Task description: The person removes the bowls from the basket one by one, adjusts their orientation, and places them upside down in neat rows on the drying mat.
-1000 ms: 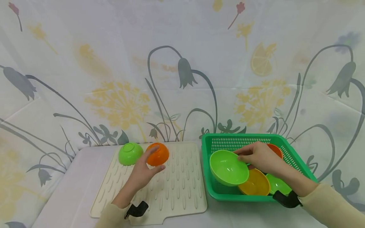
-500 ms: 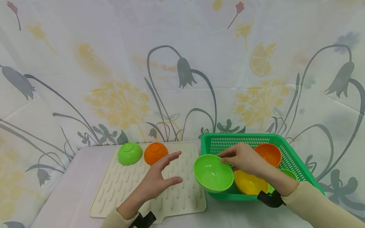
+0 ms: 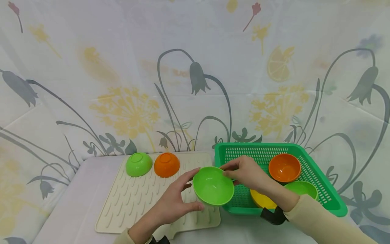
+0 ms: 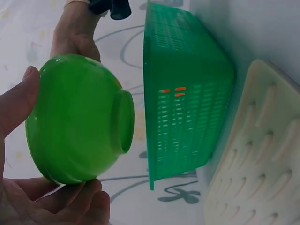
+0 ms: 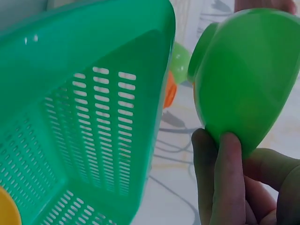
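A light green bowl (image 3: 213,186) is held up between both hands, over the drying mat's right edge and the basket's left side. My right hand (image 3: 248,173) pinches its right rim, thumb inside and fingers outside, clearly seen in the right wrist view around the green bowl (image 5: 248,79). At the bowl's left side is my left hand (image 3: 172,200), thumb and fingers spread around it. In the left wrist view its fingers (image 4: 79,201) lie close against the bowl; whether they press on it I cannot tell.
An upside-down green bowl (image 3: 138,164) and orange bowl (image 3: 166,165) stand on the cream drying mat (image 3: 131,203). The green basket (image 3: 259,145) at right holds an orange bowl (image 3: 284,167), a green bowl (image 3: 304,189) and a yellow bowl (image 3: 262,200). A floral curtain hangs behind.
My right hand has carried the green bowl leftward from above the basket. My left hand has moved right and down, from near the orange bowl to the held bowl.
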### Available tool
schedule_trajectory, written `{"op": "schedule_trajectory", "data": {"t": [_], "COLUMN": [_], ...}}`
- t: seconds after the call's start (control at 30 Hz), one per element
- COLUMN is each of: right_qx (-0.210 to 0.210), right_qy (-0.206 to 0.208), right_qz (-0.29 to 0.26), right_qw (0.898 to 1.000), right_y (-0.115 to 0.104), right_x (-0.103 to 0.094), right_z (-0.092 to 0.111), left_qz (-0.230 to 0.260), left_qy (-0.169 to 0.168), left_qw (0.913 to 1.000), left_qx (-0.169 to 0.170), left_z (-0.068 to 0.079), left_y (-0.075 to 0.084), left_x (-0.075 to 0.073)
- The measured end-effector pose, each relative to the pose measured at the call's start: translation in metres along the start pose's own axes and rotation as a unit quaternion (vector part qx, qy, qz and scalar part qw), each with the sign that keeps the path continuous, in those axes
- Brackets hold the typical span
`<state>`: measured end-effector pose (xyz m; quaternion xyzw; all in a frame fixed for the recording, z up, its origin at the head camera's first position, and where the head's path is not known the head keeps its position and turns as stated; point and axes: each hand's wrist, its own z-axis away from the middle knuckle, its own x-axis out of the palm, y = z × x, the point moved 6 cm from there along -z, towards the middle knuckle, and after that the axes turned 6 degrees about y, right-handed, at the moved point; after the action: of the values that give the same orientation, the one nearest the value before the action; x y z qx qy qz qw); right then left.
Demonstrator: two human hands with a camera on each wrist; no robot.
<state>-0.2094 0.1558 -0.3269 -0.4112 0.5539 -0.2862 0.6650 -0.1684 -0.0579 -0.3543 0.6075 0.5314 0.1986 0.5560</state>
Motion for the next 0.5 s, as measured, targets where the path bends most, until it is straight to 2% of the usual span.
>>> {"op": "schedule_trajectory", "data": {"t": [0.3, 0.5], "right_qx": [-0.008, -0.014], "right_qy": [0.016, 0.032], "right_qz": [-0.021, -0.036], "right_qw": [1.000, 0.999], "right_y": [-0.0019, -0.0029], "right_x": [0.0065, 0.0107], "right_z": [-0.0002, 0.0011], "left_qz": [0.000, -0.017], "left_qy": [0.030, 0.026], "left_qw": [0.9992, 0.9991], "left_qx": [-0.024, -0.031], "left_z": [0.0004, 0.0016], "left_y": [-0.0036, -0.0074], "left_x": [-0.0006, -0.0044]}}
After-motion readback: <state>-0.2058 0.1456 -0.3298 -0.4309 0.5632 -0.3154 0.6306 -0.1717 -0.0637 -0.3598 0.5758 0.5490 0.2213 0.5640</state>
